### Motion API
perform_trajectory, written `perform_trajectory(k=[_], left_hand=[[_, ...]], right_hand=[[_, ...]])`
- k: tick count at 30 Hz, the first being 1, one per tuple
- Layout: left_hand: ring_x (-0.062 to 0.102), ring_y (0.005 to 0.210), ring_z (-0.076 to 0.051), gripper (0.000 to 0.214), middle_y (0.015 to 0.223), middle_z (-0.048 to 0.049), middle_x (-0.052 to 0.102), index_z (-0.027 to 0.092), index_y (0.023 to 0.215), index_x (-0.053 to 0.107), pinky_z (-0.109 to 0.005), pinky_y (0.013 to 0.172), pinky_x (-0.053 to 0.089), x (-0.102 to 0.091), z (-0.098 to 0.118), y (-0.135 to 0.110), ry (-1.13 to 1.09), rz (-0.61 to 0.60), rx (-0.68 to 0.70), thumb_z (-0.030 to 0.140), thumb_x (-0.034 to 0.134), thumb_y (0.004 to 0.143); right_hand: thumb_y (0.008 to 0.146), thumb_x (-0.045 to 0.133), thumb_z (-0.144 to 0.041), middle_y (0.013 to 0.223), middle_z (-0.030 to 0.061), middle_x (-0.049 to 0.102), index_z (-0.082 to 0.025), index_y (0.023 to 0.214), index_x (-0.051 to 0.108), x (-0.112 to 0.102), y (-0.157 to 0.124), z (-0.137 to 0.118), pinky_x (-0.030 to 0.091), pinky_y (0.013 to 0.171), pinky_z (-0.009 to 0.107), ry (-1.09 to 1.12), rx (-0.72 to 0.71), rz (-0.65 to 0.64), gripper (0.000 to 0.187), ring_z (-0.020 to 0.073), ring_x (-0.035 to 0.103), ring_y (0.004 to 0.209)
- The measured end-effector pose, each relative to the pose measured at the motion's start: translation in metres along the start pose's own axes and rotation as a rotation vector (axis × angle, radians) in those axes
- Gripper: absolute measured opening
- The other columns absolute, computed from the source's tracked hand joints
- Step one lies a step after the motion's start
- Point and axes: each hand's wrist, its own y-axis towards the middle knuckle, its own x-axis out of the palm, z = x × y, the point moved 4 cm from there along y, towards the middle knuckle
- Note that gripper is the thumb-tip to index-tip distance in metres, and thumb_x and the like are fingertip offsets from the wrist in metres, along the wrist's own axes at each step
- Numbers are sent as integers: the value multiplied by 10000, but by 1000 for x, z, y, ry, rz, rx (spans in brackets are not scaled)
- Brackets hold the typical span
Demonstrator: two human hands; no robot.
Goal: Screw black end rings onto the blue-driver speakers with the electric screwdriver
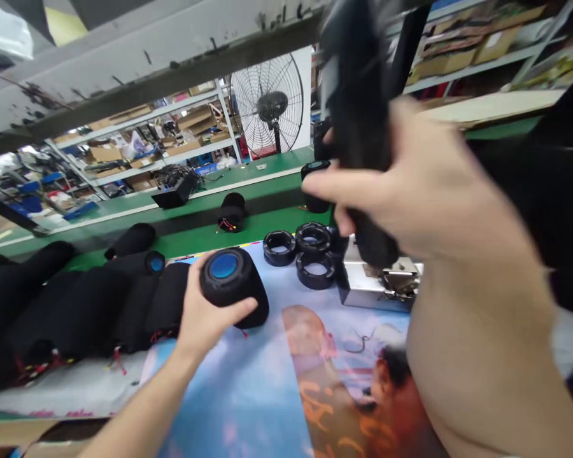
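Observation:
My left hand (205, 318) is wrapped round a black cloth-covered speaker (239, 299) with a blue disc on its top end. The speaker stands upright on the printed mat, and a bit of red wire shows at its base. Raised at the right, my right hand (439, 184) grips a long black handheld tool (363, 108), smeared by motion so its exact kind is unclear. Below the tool is a silver metal box-shaped device (372, 289). Beside it lie several black plastic rings (316, 270).
Several black speaker bodies (86, 305) with red wires lie in a row at the left. Another speaker (232, 210) sits on the green conveyor belt (272, 194). A grey beam (162, 44) crosses overhead. A large fan (270, 102) and stocked shelves stand behind.

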Motion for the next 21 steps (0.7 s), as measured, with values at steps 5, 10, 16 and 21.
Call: perform_trajectory(k=[5, 10, 16, 21], left_hand=[[619, 1442, -443, 1117, 1510, -176, 625, 242, 1503, 468, -622, 1244, 466, 20, -16, -45, -162, -134, -118, 564, 1018, 586], [496, 1561, -434, 1108, 1642, -182, 520, 268, 1589, 388, -646, 1323, 356, 18, -18, -49, -276, -312, -164, 487, 990, 685], [615, 1433, -407, 975, 1490, -158, 646, 243, 1427, 516, -573, 1238, 478, 16, -7, -36, -364, -414, -115, 425, 1037, 624], [625, 1411, -412, 1077, 1465, -142, 679, 249, 1438, 522, -562, 1221, 486, 14, -6, -31, -410, -500, -171, 426, 1086, 537]], right_hand=[[945, 673, -283, 665, -13, 633, -218, 1396, 534, 60, 8, 29, 486, 463, 282, -532, 368, -355, 477, 176, 615, 458], [1050, 663, -359, 1125, 92, 699, -135, 1435, 573, 96, 14, 65, 641, 913, 380, -820, 410, -418, 455, 176, 709, 969], [1069, 648, -420, 1254, 112, 675, -143, 1430, 598, 107, 13, 84, 633, 999, 422, -941, 448, -446, 458, 203, 693, 1111], [1063, 649, -445, 1293, 120, 660, -145, 1450, 583, 108, 14, 82, 615, 1032, 437, -969, 423, -380, 494, 212, 678, 1147]])
